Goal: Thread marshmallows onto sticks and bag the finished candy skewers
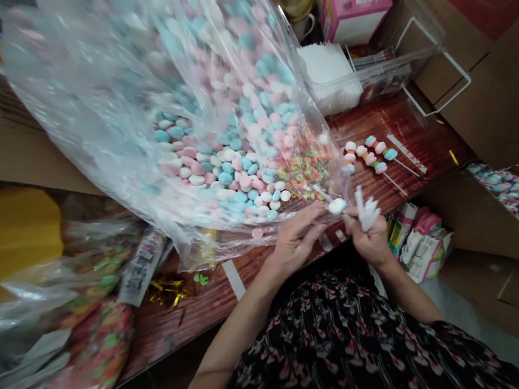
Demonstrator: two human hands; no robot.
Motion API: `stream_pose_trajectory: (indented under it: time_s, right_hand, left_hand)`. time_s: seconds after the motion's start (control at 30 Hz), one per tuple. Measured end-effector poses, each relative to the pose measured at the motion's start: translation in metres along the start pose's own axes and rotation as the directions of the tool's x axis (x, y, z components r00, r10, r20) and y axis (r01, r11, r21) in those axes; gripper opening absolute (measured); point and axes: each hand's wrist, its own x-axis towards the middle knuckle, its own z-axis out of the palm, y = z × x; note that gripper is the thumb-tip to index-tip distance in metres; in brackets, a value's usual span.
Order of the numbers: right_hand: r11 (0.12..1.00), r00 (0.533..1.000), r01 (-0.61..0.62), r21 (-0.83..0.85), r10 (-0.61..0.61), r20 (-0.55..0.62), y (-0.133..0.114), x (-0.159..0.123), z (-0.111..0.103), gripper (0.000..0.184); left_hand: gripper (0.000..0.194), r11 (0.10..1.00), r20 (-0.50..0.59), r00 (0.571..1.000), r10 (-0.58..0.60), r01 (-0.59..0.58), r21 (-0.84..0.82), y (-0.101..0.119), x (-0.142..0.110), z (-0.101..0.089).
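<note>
Both grips are closed. The left grip (pixel 296 241) pinches a white candy (pixel 337 206) in its fingertips, and the right grip (pixel 371 241) clamps a small fanned bunch of white sticks (pixel 366 212). Candy and sticks sit just beside each other, held up between the hands above the near edge of the counter (pixel 419 129). A clear plastic bag (pixel 96 115) full of pink, blue and white candies sprawls across the counter, its mouth almost touching the left hand. Past the hands, a few candy skewers (pixel 371 156) lie side by side on the wood, near a clear tub of white sticks (pixel 329 78). A pink box (pixel 353 16) stands behind that. To the right, a cardboard box (pixel 484 216) holds more wrapped candies. Gold tinsel (pixel 171 290) lies on the counter at the lower left, beside a bulging bag of colourful sweets (pixel 96 347). The person's black floral top (pixel 343 339) fills the bottom of the view.
</note>
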Motion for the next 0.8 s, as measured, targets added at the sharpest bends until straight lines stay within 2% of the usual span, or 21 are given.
stream_pose_trajectory:
  time_s: [0.07, 0.13, 0.2, 0.27, 0.33, 0.4, 0.47, 0.53, 0.6, 0.63, 0.67, 0.73, 0.8]
  right_hand:
    - [0.995, 0.991, -0.092, 0.045, 0.095, -0.092, 0.005, 0.004, -0.011, 0.014]
    - [0.987, 0.983, -0.136, 0.082, 0.145, -0.112, 0.007, 0.005, -0.018, 0.015]
    - [0.990, 0.988, -0.124, 0.072, 0.130, -0.088, 0.005, 0.004, -0.020, 0.013]
    - [0.996, 0.995, -0.085, 0.036, 0.087, -0.049, 0.002, 0.001, -0.018, 0.012]
    - [0.998, 0.999, -0.054, 0.018, 0.054, -0.007, 0.001, -0.004, -0.015, 0.011]
    - [0.999, 0.998, -0.046, 0.006, 0.046, 0.031, 0.004, -0.008, -0.016, 0.011]
    - [0.999, 0.997, -0.044, -0.018, 0.045, 0.070, 0.007, -0.011, -0.019, 0.011]
    - [0.999, 0.993, -0.020, -0.043, 0.025, 0.114, 0.009, -0.013, -0.023, 0.010]
    - [0.998, 0.986, 0.032, -0.049, -0.023, 0.164, 0.009, -0.014, -0.024, 0.012]
    - [0.997, 0.980, 0.060, -0.050, -0.049, 0.193, 0.007, -0.014, -0.023, 0.015]
    - [0.995, 0.972, 0.088, -0.050, -0.075, 0.221, 0.006, -0.014, -0.022, 0.019]
    - [0.989, 0.955, 0.139, -0.052, -0.120, 0.272, 0.001, -0.012, -0.018, 0.026]
    - [0.981, 0.941, 0.183, -0.058, -0.157, 0.298, -0.003, -0.010, -0.014, 0.030]
  left_hand:
    - [0.028, 0.991, -0.049, 0.997, -0.065, 0.070, 0.111, -0.006, 0.006, -0.009]
    - [0.023, 0.944, -0.007, 0.995, -0.101, 0.098, 0.315, -0.012, 0.013, -0.011]
    - [0.021, 0.834, 0.093, 0.983, -0.158, 0.083, 0.546, -0.017, 0.022, -0.003]
    - [0.016, 0.709, 0.127, 0.967, -0.221, 0.070, 0.701, -0.020, 0.028, 0.009]
    - [0.013, 0.641, 0.114, 0.967, -0.226, 0.059, 0.766, -0.021, 0.031, 0.018]
    - [0.011, 0.651, 0.101, 0.980, -0.169, 0.034, 0.759, -0.023, 0.030, 0.022]
    - [0.011, 0.724, 0.108, 0.990, -0.088, -0.011, 0.689, -0.026, 0.025, 0.020]
    - [0.014, 0.836, 0.104, 0.994, -0.038, -0.025, 0.548, -0.027, 0.020, 0.014]
    - [0.012, 0.945, 0.014, 0.997, -0.071, 0.062, 0.322, -0.026, 0.016, 0.007]
    - [0.010, 0.973, -0.062, 0.989, -0.134, 0.144, 0.180, -0.025, 0.014, 0.002]
    - [0.011, 0.973, -0.134, 0.965, -0.224, 0.230, 0.028, -0.023, 0.012, -0.003]
    - [0.018, 0.907, -0.220, 0.890, -0.399, 0.347, -0.240, -0.019, 0.010, -0.013]
    - [0.021, 0.862, -0.252, 0.851, -0.460, 0.361, -0.356, -0.014, 0.008, -0.022]
